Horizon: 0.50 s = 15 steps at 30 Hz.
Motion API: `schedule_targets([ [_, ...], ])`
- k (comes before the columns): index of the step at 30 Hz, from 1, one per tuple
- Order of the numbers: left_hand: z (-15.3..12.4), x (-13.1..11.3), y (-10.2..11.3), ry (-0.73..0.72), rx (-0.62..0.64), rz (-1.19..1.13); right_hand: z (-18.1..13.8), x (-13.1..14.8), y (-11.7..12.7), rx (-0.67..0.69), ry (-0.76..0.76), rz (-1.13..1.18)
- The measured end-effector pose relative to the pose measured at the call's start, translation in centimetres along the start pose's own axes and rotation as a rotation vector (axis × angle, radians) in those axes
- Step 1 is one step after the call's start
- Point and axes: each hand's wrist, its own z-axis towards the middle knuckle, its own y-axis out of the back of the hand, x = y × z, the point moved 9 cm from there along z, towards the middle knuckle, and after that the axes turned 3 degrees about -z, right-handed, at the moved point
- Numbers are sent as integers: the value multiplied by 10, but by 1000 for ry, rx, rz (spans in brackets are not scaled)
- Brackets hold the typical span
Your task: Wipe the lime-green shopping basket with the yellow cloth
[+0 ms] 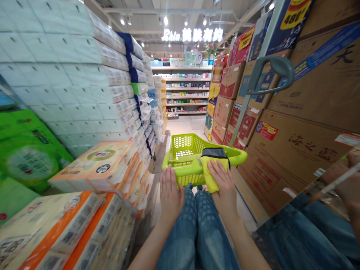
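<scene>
A lime green shopping basket [184, 170] with a lattice of holes stands on the floor in front of my knees. My left hand [171, 191] rests against its near rim, fingers stretched out flat and holding nothing. On the right part of the rim lies a yellow-and-grey cloth [209, 173] with black edging. My right hand [223, 182] presses over this cloth, its fingers bent across the yellow side; the thumb is hidden. A grey loop handle [271, 75] on a metal pole rises at the basket's right.
Tissue packs [84, 71] are stacked high on the left, with orange-edged packs [92, 161] nearer. Cardboard cartons [303, 142] line the right. Shelves [187, 88] stand at the aisle's end. Blurred jeans [312, 232] appear lower right; reflection or another person, I cannot tell.
</scene>
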Motion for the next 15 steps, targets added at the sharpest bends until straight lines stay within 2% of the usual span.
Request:
schedule_targets([
  [3,0,0,-1,1,-6,10,0,10,-4,-15,-32,-33],
  [8,-4,4,-2,-15,2,38,0,72,-34,105,88,14],
  [10,-5,6,-1,-22,2,68,0,88,-41,134,149,44],
  [12,-6,6,-1,-30,5,79,0,92,-42,151,199,61],
  [15,-4,5,0,-36,24,50,0,76,-36,170,238,51],
])
